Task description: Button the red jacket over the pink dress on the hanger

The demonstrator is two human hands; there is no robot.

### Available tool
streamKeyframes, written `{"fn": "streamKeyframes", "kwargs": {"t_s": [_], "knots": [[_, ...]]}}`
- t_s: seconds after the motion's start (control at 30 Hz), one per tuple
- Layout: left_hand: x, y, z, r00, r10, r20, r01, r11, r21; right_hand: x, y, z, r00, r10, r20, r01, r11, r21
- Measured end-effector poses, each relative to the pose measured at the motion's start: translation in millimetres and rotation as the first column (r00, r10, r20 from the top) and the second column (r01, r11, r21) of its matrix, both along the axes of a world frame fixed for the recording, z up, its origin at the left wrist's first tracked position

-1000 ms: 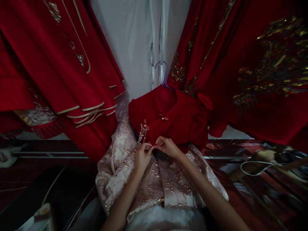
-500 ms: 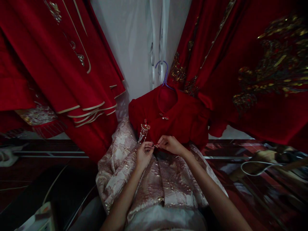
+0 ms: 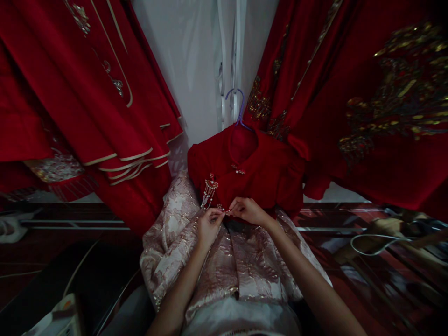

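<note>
A red top with a stand collar (image 3: 259, 182) hangs in front of me on a purple hanger (image 3: 241, 109). Its skirt part below is pale pink brocade (image 3: 245, 266). At the waist, my left hand (image 3: 210, 221) and my right hand (image 3: 248, 211) meet with fingertips pinched around a small beaded button fastening (image 3: 227, 213). Both hands are closed, and the fingers partly cover the fastening. A brooch with beaded tassels (image 3: 210, 185) sits on the chest, up and left of my left hand. Near the collar is another beaded fastening (image 3: 238, 171).
Red garments with cream piping (image 3: 115, 116) hang at left; a red garment with gold sequins (image 3: 402, 93) hangs at right. White rods (image 3: 238, 51) run up the pale wall (image 3: 182, 56). A white cable loop (image 3: 371, 245) lies among clutter at lower right; a white device (image 3: 58, 319) sits at lower left.
The fingertips of my left hand have shifted slightly at the fastening, and a bead cluster just above them shows more. My right hand stays almost still.
</note>
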State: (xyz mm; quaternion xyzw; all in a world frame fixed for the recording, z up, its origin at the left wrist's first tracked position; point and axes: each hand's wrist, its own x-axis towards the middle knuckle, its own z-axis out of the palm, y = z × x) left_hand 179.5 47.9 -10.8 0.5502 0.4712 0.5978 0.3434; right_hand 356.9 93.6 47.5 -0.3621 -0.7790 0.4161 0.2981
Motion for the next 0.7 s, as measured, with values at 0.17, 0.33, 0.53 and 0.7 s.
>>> {"fn": "streamKeyframes", "kwargs": {"t_s": [0.17,0.33,0.53,0.7], "knots": [[0.5,1.7,11.0,0.991,-0.022,0.129,0.026,0.999,-0.030,10.5,-3.3,15.5,0.995,0.104,0.007,-0.103,0.988,-0.117],[-4.4,27.4,39.9,0.932,0.014,0.361,-0.001,0.999,-0.035,35.1,-9.3,45.2,0.987,0.163,0.006,-0.156,0.954,-0.258],[-2.6,52.3,73.6,0.854,-0.037,0.518,0.064,0.997,-0.034,46.5,-13.5,64.1,0.991,0.135,-0.013,-0.133,0.957,-0.256],[-3.2,53.8,78.4,0.848,-0.075,0.525,0.133,0.988,-0.074,44.2,-13.5,63.3,0.988,0.145,-0.044,-0.152,0.951,-0.269]]}}
